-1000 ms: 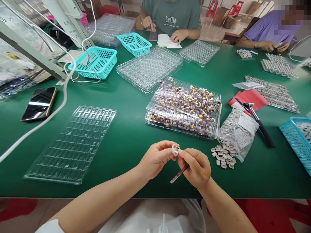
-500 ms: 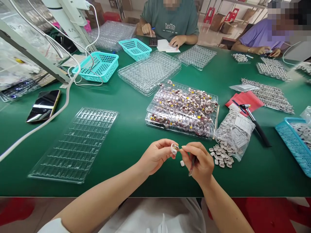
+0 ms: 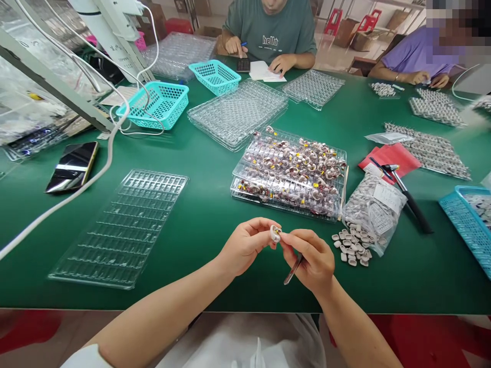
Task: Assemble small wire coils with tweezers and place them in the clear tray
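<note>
My left hand pinches a small white curved plastic shell with tiny coloured parts inside it, between thumb and fingertips. My right hand is closed, its thumb and index finger touching the shell's right side. A pair of metal tweezers is tucked in the right hand's curled fingers, tips pointing down and left. Just right of that hand lie several loose white caps, beside a clear bag full of the same caps. Beyond my hands, stacked clear trays hold many similar shells.
A bare clear tray lies to the left, near a phone and a white cable. A hammer and a blue basket are on the right. Turquoise baskets and two people sit across the table.
My right hand has moved left, its fingertips now against the shell. The tweezers have swung to point further left. A loose cap seen below my hands earlier is out of sight.
</note>
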The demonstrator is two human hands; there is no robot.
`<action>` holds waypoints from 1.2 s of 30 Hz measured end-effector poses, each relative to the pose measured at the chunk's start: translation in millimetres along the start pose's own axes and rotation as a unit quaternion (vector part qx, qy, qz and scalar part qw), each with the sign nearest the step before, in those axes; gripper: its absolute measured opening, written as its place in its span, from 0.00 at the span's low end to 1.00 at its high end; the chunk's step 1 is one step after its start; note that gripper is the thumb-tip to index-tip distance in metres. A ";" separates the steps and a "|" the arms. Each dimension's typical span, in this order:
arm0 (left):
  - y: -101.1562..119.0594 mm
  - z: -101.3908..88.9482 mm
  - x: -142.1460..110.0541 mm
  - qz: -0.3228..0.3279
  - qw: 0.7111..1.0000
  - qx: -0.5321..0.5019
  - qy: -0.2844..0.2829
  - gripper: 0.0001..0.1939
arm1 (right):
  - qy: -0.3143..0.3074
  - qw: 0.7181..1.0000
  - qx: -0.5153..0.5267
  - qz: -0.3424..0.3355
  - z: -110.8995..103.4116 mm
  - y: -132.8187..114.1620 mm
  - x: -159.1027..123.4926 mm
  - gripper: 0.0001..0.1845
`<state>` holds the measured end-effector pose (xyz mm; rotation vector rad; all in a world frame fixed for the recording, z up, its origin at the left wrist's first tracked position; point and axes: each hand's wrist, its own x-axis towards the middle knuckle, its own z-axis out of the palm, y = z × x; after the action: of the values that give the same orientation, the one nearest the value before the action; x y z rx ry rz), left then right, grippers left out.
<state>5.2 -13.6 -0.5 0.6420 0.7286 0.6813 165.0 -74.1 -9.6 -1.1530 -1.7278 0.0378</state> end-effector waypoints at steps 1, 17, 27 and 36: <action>0.0 0.2 -0.1 0.001 1.000 0.001 0.003 0.09 | 0.003 1.000 -0.005 -0.001 -0.3 -0.1 0.0 0.20; 0.8 1.1 -0.7 0.018 1.000 0.000 0.019 0.08 | -0.002 0.999 -0.034 -0.032 0.8 1.1 -5.0 0.23; 0.0 0.5 -0.6 0.028 0.999 0.006 0.023 0.08 | -0.002 0.999 -0.028 -0.019 1.4 0.6 -5.3 0.24; -1.3 0.1 -0.5 0.035 0.999 0.014 0.028 0.08 | -0.009 1.000 -0.025 -0.010 1.8 -1.1 -4.1 0.25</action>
<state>5.5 -14.8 -1.2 0.6783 0.7719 0.7585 163.0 -76.7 -12.8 -1.1745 -1.7647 -0.0092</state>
